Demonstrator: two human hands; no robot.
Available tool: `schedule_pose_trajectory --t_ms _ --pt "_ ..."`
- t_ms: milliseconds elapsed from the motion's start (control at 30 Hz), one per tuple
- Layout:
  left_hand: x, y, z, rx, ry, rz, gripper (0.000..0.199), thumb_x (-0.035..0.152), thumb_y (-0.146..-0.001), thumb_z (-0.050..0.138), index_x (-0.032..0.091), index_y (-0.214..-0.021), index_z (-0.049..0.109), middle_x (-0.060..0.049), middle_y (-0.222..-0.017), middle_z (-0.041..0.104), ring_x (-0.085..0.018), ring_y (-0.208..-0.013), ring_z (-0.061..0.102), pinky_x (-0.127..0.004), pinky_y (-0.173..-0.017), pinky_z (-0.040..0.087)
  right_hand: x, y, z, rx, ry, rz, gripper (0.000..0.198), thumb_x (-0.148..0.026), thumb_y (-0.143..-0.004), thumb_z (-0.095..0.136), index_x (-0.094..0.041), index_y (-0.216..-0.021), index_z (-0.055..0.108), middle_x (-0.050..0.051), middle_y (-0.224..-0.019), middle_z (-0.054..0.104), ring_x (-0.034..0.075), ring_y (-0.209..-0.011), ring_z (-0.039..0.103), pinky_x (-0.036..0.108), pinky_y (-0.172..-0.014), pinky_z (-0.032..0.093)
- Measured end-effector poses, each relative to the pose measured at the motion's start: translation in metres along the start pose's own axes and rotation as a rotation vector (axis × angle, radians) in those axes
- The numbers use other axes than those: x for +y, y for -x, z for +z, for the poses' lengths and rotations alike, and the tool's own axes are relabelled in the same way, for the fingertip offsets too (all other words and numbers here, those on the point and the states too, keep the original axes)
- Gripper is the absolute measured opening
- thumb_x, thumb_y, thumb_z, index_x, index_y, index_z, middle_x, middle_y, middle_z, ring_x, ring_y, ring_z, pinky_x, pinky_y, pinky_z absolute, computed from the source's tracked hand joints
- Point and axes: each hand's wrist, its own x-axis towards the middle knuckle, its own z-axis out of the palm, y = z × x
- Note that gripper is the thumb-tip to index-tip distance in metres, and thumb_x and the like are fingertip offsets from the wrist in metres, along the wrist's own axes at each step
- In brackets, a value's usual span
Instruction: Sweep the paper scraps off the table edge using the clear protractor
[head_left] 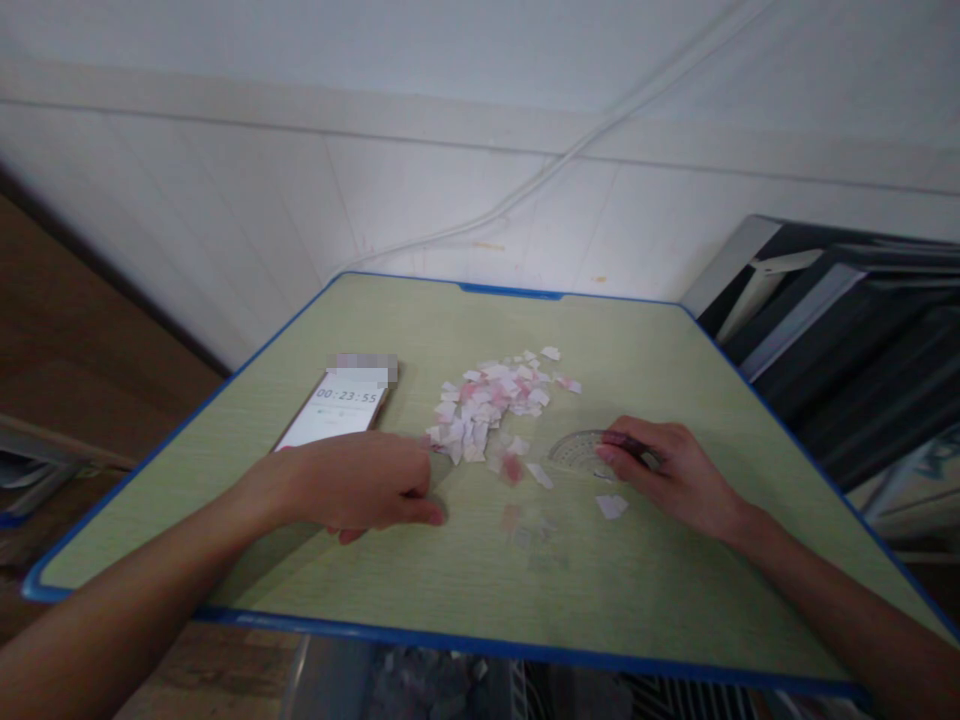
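Note:
My right hand (671, 475) pinches a clear half-round protractor (574, 452) over the right part of the table. A dark slim piece (637, 447) shows between its fingers; its kind is unclear. My left hand (364, 485) rests closed beside the phone, fingers curled under, so anything inside is hidden. Between the hands lies a heap of torn white and pink paper scraps (487, 395). Several loose scraps lie nearer me, among them a pinkish one (511, 467) and a white one (611, 506) just below the protractor.
A phone (349, 400) showing a running timer lies partly behind my left wrist. The pale green table (420, 320) has a blue rim and stands against a white wall with a cable (517, 190). Dark panels (847, 320) lean at the right. Below the front edge sits a clear bin (330, 680).

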Motion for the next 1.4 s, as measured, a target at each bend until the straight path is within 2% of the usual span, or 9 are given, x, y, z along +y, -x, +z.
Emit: schedule_pose_trajectory --t_ms 167,467,933,1167,1400 --pt "0.0 0.0 0.001 0.014 0.005 0.021 0.053 0.043 -0.087 0.042 0.021 -0.038 0.039 0.002 -0.031 0.041 -0.012 -0.032 0.042 -0.024 -0.038 0.031 -0.002 0.0 0.003 -0.028 -0.009 -0.013 0.023 -0.026 -0.087 0.045 -0.018 -0.066 0.05 -0.003 -0.052 0.047 0.009 -0.045 0.043 0.021 -0.044 0.033" --pt "0.001 0.001 -0.001 0.0 -0.022 0.003 0.053 0.044 -0.088 0.04 0.021 -0.04 0.042 0.0 -0.034 0.047 -0.011 -0.034 0.042 -0.025 -0.041 0.033 -0.001 0.001 0.002 -0.023 -0.007 -0.021 0.024 -0.028 -0.088 0.045 -0.019 -0.066 0.05 -0.003 -0.052 0.047 0.009 -0.046 0.043 0.021 -0.045 0.034" --pt "0.004 0.002 -0.002 -0.003 -0.076 -0.008 0.053 0.043 -0.089 0.038 0.021 -0.042 0.043 0.0 -0.035 0.047 -0.011 -0.037 0.044 -0.024 -0.042 0.033 0.0 0.003 0.003 -0.057 -0.015 -0.008 0.023 -0.027 -0.088 0.045 -0.018 -0.066 0.049 -0.004 -0.052 0.044 0.009 -0.045 0.04 0.021 -0.044 0.031" --pt "0.008 0.003 0.0 0.066 -0.173 -0.012 0.05 0.043 -0.09 0.037 0.02 -0.047 0.05 0.0 -0.038 0.048 -0.013 -0.039 0.043 -0.026 -0.044 0.032 0.0 0.0 0.002 -0.034 -0.007 -0.009 0.023 -0.027 -0.088 0.045 -0.018 -0.066 0.048 -0.004 -0.052 0.045 0.009 -0.045 0.04 0.021 -0.044 0.031" --pt "0.01 0.005 0.002 0.146 -0.294 0.01 0.043 0.041 -0.09 0.041 0.017 -0.061 0.061 -0.003 -0.054 0.055 -0.013 -0.046 0.047 -0.027 -0.045 0.028 0.001 0.001 0.001 -0.035 -0.003 -0.01 0.023 -0.027 -0.088 0.044 -0.019 -0.066 0.048 -0.004 -0.051 0.044 0.009 -0.044 0.04 0.021 -0.043 0.03"
